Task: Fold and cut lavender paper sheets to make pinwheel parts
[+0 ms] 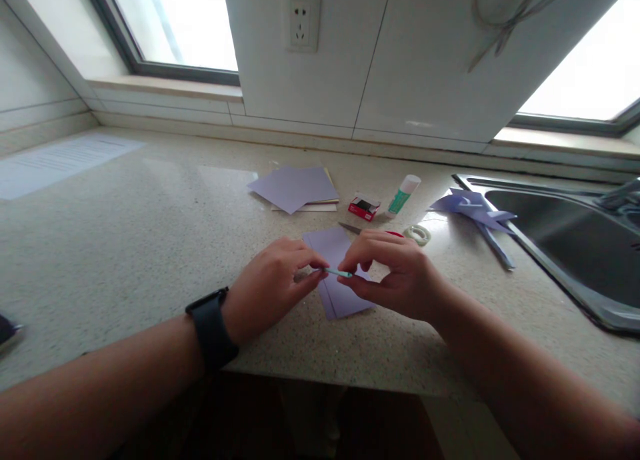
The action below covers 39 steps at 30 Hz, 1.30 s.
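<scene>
Between the fingertips of both hands is a small, thin pale-green stick-like thing (338, 273); its exact kind is too small to make out. My left hand (280, 277), with a dark watch on the wrist, pinches its left end. The right end is pinched by my right hand (395, 270). Below them a creased sheet of purple paper (330, 300) lies on the counter, partly covered by the hands. Just beyond my right hand lie scissors (350, 228), their red handle mostly hidden, and a roll of tape (417, 235).
Farther back are stacked purple sheets (295, 187), a small red box (364, 207) and a glue stick (404, 195). At right, a purple paper pinwheel (473, 207) rests by the rim of the sink (545, 267). A printed sheet (60, 160) lies far left.
</scene>
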Each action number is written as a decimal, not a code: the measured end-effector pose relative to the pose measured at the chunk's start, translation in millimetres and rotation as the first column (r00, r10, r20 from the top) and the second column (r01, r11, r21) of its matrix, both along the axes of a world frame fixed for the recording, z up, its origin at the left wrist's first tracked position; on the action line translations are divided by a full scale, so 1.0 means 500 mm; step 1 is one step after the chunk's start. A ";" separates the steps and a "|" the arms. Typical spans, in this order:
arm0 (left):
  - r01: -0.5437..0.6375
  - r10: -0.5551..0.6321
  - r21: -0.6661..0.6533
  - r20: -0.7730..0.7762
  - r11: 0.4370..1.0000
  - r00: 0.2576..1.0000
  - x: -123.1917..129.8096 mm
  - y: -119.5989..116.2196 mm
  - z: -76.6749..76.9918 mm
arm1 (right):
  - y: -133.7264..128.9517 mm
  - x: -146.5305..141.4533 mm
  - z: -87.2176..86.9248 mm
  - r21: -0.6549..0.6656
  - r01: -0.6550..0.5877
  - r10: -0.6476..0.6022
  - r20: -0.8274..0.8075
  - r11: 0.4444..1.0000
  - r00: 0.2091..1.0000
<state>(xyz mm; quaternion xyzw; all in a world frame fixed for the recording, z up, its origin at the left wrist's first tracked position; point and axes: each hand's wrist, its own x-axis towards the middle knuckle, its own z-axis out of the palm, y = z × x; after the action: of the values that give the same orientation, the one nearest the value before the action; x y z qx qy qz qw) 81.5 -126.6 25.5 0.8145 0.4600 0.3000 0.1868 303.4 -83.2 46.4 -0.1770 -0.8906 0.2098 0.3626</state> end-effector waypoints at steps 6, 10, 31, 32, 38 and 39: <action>0.005 -0.005 -0.004 -0.001 1.000 1.000 0.001 -0.003 0.003 | -0.001 -0.002 -0.002 -0.003 -0.022 0.022 -0.003 1.000 1.000; 0.000 0.000 -0.010 -0.004 1.000 1.000 0.001 -0.001 0.002 | -0.003 -0.004 -0.002 0.009 -0.027 0.027 -0.008 1.000 1.000; -0.095 0.092 0.036 0.064 0.995 0.994 0.000 -0.006 0.003 | -0.008 -0.003 0.006 0.006 -0.092 0.092 0.039 0.996 0.995; -0.104 0.102 0.033 0.067 0.994 0.993 0.000 -0.005 0.003 | -0.007 0.000 0.006 0.012 -0.072 0.071 0.047 0.997 0.996; -0.163 0.157 0.037 0.129 0.986 0.979 -0.001 -0.004 0.000 | 0.003 0.014 0.005 0.089 0.122 -0.127 0.053 0.989 0.990; -0.167 0.160 0.041 0.140 0.985 0.977 -0.001 -0.005 0.001 | 0.005 0.015 0.004 0.102 0.144 -0.151 0.058 0.984 0.987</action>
<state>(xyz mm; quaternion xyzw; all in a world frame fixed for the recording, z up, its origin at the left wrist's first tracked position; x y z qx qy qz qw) 81.1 -128.9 25.9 0.7562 0.5035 0.3815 0.1708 310.8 -80.6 48.7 -0.2313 -0.8956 0.1328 0.3561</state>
